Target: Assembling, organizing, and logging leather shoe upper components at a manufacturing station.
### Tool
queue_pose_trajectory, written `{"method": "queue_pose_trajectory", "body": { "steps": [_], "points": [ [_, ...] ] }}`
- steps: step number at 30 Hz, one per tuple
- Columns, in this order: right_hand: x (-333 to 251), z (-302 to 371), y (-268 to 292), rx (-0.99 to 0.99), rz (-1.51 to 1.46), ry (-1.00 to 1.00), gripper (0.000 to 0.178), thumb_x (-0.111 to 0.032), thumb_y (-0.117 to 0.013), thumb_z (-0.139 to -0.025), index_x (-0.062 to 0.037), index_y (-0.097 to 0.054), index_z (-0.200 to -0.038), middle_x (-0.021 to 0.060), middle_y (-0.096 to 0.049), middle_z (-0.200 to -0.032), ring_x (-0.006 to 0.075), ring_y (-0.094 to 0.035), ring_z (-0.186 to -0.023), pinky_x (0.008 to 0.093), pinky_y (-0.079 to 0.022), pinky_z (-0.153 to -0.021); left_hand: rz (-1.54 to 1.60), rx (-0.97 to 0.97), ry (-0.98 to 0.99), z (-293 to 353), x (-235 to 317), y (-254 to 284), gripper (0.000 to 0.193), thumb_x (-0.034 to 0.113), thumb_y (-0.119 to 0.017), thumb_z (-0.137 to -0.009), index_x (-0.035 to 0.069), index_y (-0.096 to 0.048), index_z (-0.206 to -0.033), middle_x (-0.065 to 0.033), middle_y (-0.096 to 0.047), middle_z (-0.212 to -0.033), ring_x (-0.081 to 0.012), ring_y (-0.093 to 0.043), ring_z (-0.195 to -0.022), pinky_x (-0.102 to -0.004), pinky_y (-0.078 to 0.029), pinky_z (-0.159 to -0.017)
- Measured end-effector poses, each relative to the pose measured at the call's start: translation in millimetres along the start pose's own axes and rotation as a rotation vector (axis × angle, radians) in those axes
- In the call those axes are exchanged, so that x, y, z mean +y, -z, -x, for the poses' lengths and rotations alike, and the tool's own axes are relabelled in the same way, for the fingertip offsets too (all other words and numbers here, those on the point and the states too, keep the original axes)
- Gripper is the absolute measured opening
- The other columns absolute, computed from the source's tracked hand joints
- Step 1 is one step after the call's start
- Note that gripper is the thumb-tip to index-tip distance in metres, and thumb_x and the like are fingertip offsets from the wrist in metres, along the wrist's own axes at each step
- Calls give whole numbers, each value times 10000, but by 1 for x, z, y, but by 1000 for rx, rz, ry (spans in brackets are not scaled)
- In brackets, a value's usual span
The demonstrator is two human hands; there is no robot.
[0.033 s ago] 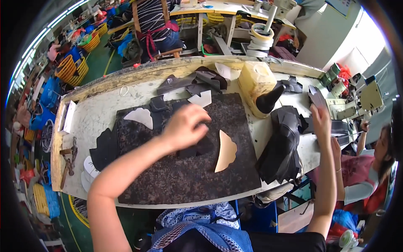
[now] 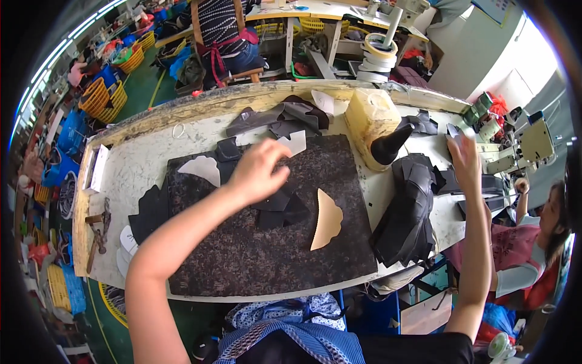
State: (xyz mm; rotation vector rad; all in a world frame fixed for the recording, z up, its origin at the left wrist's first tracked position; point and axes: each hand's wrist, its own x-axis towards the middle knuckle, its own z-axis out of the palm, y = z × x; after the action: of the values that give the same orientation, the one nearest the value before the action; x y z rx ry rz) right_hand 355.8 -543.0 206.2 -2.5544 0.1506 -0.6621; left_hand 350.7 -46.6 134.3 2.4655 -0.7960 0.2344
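Note:
My left hand (image 2: 257, 175) hovers over the dark mottled board (image 2: 260, 261), thumb and curled fingers apart, nothing visible between them. Below it lie black cut pieces (image 2: 285, 213). A white scalloped piece (image 2: 202, 169) is left of this hand, another white piece (image 2: 295, 142) just beyond it, and a tan scalloped piece (image 2: 327, 219) to its right. At the right end of the table my right hand (image 2: 465, 162) is raised beside a dark grey piece (image 2: 453, 130), which it partly covers. Its fingers are blurred, so whether they grip that piece is unclear.
A yellowish plastic container (image 2: 370, 115) with a black cone-shaped nozzle (image 2: 391, 145) stands behind a pile of black pieces (image 2: 412, 206). Dark scraps (image 2: 276, 118) lie along the back. A hammer (image 2: 97, 233) rests at left. A co-worker (image 2: 527, 249) is close by on the right.
My left hand has shifted slightly left, uncovering more of the black pieces. My right hand's fingers have moved up across the dark grey piece, so less of it shows.

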Motion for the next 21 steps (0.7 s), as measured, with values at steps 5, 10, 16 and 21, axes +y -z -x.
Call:
{"method": "queue_pose_trajectory", "body": {
  "steps": [5,10,16,21],
  "points": [
    [-170,-104,-80,-752,513,83,1072,-603,-777,-756,-109,-283,-1569,295,-518,-1429,402,-579,-1251,475,-450,-1054,-101,88,-149,-96,-59,-32,525,168,-694,-836,178,-597,-1352,-173,-502,-1393,-368,-492,-1297,-468,-416,-1094],
    [-157,-109,-161,-808,723,-120,1354,-578,-829,-639,-136,-15,-1626,369,-407,-1486,450,-388,-1425,498,-374,-1137,-336,-172,-126,-141,-95,-64,435,155,-606,-868,249,-659,-1289,-135,-511,-1423,-349,-407,-1393,-508,-362,-1142],
    [-183,-151,-146,-1030,592,197,1200,-339,-883,-606,-196,-233,-1604,285,-483,-1434,393,-560,-1250,430,-477,-1036,-297,-180,-136,-119,-179,1,347,41,-594,-800,145,-712,-1109,-110,-660,-1193,-324,-589,-1188,-433,-473,-1040],
    [-254,-140,-172,-1050,822,502,1206,-171,-907,-532,-260,-319,-1581,171,-525,-1382,362,-546,-1245,442,-491,-992,-107,10,-51,-71,-180,51,406,35,-598,-851,105,-649,-1248,-135,-615,-1288,-331,-558,-1241,-418,-441,-1079]
  ]
}}
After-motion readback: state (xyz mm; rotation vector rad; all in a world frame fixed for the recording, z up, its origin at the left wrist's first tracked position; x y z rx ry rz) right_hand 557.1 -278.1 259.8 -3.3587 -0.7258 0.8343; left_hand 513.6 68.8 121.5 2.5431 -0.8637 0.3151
